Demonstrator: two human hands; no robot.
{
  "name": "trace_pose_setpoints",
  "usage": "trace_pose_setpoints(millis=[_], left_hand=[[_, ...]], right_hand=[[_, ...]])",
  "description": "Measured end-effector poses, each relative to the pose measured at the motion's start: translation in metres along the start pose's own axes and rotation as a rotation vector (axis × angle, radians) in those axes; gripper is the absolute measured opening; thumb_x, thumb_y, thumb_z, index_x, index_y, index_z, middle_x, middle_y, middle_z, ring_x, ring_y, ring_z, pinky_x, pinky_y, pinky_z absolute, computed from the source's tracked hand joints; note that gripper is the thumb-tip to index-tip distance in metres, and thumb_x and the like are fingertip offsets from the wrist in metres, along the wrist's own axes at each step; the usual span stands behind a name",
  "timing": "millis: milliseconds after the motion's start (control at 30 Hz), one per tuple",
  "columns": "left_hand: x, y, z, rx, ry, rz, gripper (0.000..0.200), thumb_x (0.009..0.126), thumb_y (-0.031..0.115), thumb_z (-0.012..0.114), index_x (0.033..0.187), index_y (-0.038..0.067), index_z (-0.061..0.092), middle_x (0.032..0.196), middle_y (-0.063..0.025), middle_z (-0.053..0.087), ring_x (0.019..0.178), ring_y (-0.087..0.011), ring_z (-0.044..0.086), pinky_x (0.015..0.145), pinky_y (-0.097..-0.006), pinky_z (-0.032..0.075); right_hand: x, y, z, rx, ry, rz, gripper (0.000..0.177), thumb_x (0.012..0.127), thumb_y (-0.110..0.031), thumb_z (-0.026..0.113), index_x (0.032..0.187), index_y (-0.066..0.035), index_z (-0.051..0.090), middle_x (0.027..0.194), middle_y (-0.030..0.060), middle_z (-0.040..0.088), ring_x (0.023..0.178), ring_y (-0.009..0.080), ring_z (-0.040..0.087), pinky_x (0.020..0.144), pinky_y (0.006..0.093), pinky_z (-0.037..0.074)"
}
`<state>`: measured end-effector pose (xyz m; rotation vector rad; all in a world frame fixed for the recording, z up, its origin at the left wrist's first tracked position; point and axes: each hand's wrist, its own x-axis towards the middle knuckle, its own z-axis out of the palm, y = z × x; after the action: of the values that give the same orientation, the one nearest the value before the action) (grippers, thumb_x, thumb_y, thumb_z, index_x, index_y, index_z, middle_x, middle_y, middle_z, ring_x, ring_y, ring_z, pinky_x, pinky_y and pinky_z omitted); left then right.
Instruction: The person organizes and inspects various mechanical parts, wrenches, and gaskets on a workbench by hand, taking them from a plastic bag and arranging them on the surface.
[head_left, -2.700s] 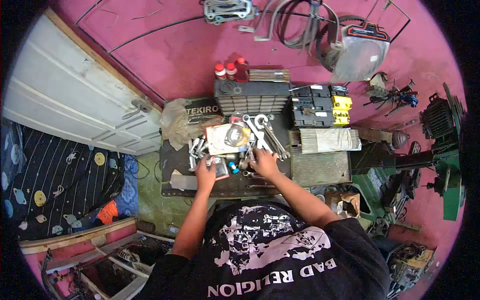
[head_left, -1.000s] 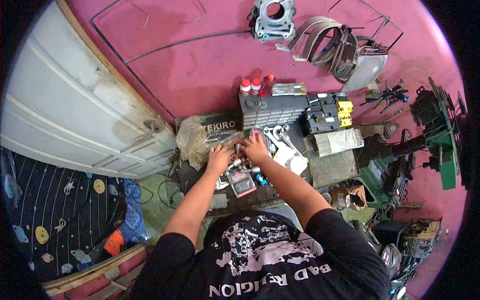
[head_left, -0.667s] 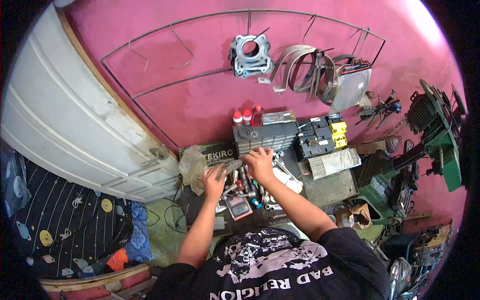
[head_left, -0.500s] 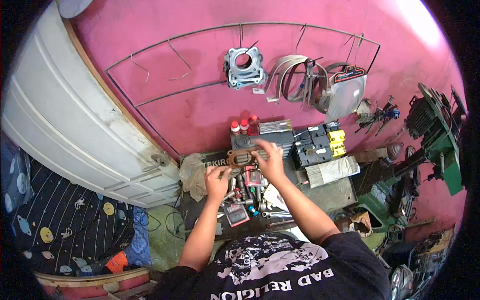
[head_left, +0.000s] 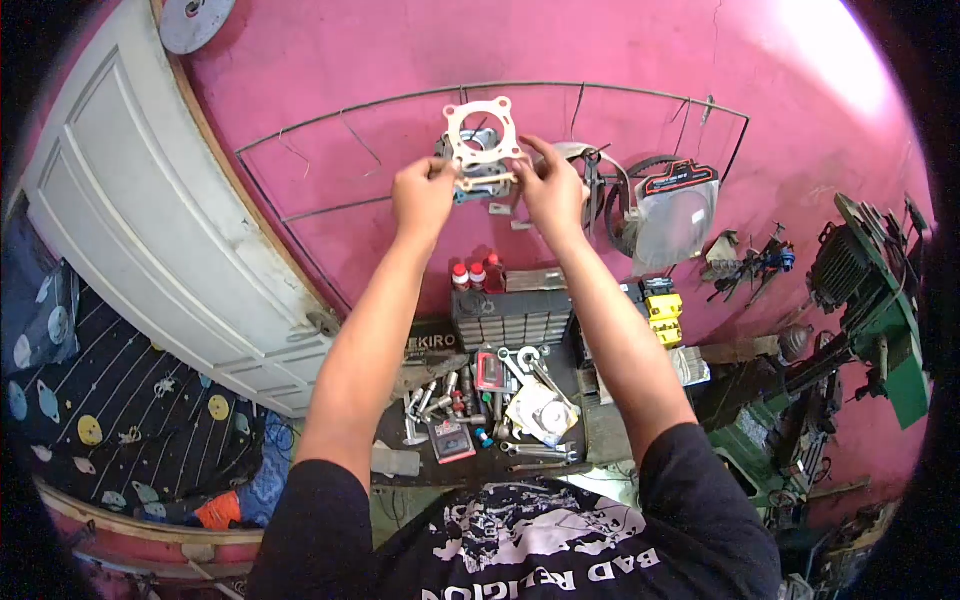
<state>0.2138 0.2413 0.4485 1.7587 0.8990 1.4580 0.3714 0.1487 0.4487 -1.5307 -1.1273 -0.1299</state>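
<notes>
A pale flat gasket (head_left: 508, 140) with a large round opening is held up between both hands, in front of the metal cylinder block (head_left: 487, 187) hanging on the wall rack. My left hand (head_left: 426, 195) pinches its lower left corner. The lower right corner is pinched by my right hand (head_left: 552, 192), whose index finger is raised. The gasket covers much of the block, so whether they touch I cannot tell.
Below lies a bench with sockets, wrenches (head_left: 540, 452), a red-edged package (head_left: 451, 440) and a drawer cabinet (head_left: 512, 330) bearing red-capped bottles (head_left: 461, 277). Belts and a plastic bag (head_left: 677, 225) hang at right. A green machine (head_left: 895, 340) stands far right.
Both hands have risen from above the bench to the wall rack, arms stretched out. The gasket, earlier in my right hand over the bench, is now pinched by both hands. The view has tilted upward.
</notes>
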Motion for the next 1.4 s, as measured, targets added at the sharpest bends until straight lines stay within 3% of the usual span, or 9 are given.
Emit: trace_pose_setpoints(millis=[67, 333, 467, 733, 867, 1067, 1133, 1300, 1400], left_hand=[[0.002, -0.005, 0.005, 0.037, 0.019, -0.123, 0.018, 0.090, 0.014, 0.070, 0.095, -0.003, 0.074, 0.083, -0.0070, 0.074, 0.076, -0.0095, 0.064, 0.070, -0.0261, 0.049], [-0.025, -0.075, -0.004, -0.135, -0.062, -0.237, 0.023, 0.094, 0.015, 0.066, 0.104, -0.005, 0.071, 0.095, -0.0079, 0.073, 0.087, -0.0117, 0.064, 0.083, -0.0276, 0.048], [-0.074, -0.111, -0.033, 0.011, -0.036, -0.098, 0.022, 0.093, 0.016, 0.066, 0.103, -0.002, 0.073, 0.089, -0.0094, 0.075, 0.082, -0.0145, 0.067, 0.078, -0.0303, 0.051], [-0.362, -0.285, -0.141, 0.380, -0.038, -0.646, 0.027, 0.090, 0.024, 0.069, 0.100, -0.001, 0.072, 0.090, -0.0151, 0.073, 0.085, -0.0242, 0.070, 0.078, -0.0372, 0.052], [-0.452, -0.329, -0.189, 0.393, 0.009, -0.770, 0.024, 0.090, 0.021, 0.070, 0.104, 0.002, 0.073, 0.092, -0.0146, 0.073, 0.087, -0.0248, 0.069, 0.080, -0.0378, 0.052], [-0.390, -0.321, -0.201, 0.458, -0.094, -0.792, 0.026, 0.087, 0.017, 0.072, 0.109, 0.002, 0.070, 0.103, -0.0169, 0.070, 0.095, -0.0312, 0.067, 0.083, -0.0409, 0.052], [-0.363, -0.333, -0.198, 0.646, -0.179, -0.560, 0.042, 0.081, 0.018, 0.077, 0.118, 0.003, 0.063, 0.111, -0.0189, 0.067, 0.102, -0.0390, 0.063, 0.088, -0.0454, 0.050], [-0.320, -0.372, -0.196, 0.769, -0.217, -0.657, 0.064, 0.075, 0.023, 0.082, 0.129, 0.005, 0.052, 0.122, -0.0203, 0.060, 0.111, -0.0447, 0.057, 0.092, -0.0499, 0.048], [-0.311, -0.384, -0.200, 0.849, -0.329, -0.749, 0.059, 0.074, 0.025, 0.081, 0.125, 0.007, 0.057, 0.123, -0.0191, 0.060, 0.113, -0.0421, 0.056, 0.091, -0.0521, 0.048]], right_hand=[[0.003, 0.006, 0.013, -0.123, -0.024, -0.019, 0.032, 0.088, -0.027, 0.068, 0.119, -0.022, 0.069, 0.093, 0.0097, 0.074, 0.088, 0.0264, 0.070, 0.088, 0.0510, 0.034], [-0.018, 0.056, 0.043, -0.286, -0.010, -0.209, 0.038, 0.091, -0.023, 0.064, 0.129, -0.028, 0.063, 0.087, 0.0023, 0.072, 0.087, 0.0247, 0.066, 0.084, 0.0503, 0.031], [-0.085, 0.053, 0.021, -0.318, 0.030, -0.256, 0.038, 0.089, -0.019, 0.063, 0.127, -0.026, 0.061, 0.104, 0.0061, 0.068, 0.105, 0.0273, 0.057, 0.093, 0.0509, 0.029], [-0.369, 0.173, 0.003, -0.428, -0.939, 0.200, 0.033, 0.086, -0.024, 0.066, 0.118, -0.015, 0.067, 0.104, 0.0095, 0.069, 0.111, 0.0325, 0.054, 0.094, 0.0595, 0.031], [-0.443, 0.187, -0.013, -0.412, -1.030, 0.076, 0.029, 0.084, -0.021, 0.067, 0.113, -0.016, 0.068, 0.101, 0.0054, 0.069, 0.101, 0.0274, 0.057, 0.087, 0.0632, 0.033], [-0.411, 0.153, 0.071, -0.409, -0.827, -0.106, 0.027, 0.085, -0.019, 0.067, 0.111, -0.014, 0.066, 0.098, 0.0046, 0.066, 0.103, 0.0278, 0.055, 0.089, 0.0604, 0.035], [-0.394, 0.149, 0.116, -0.437, -0.824, -0.105, 0.033, 0.086, -0.021, 0.065, 0.118, -0.015, 0.064, 0.106, 0.0040, 0.065, 0.108, 0.0284, 0.054, 0.091, 0.0596, 0.036], [-0.368, 0.149, 0.214, -0.587, -0.918, -0.194, 0.049, 0.090, -0.018, 0.055, 0.139, -0.023, 0.051, 0.139, 0.0024, 0.056, 0.121, 0.0318, 0.050, 0.098, 0.0616, 0.034], [-0.374, 0.159, 0.246, -0.727, -1.034, -0.226, 0.045, 0.091, -0.019, 0.053, 0.135, -0.024, 0.057, 0.136, 0.0024, 0.059, 0.122, 0.0321, 0.050, 0.103, 0.0647, 0.030]])
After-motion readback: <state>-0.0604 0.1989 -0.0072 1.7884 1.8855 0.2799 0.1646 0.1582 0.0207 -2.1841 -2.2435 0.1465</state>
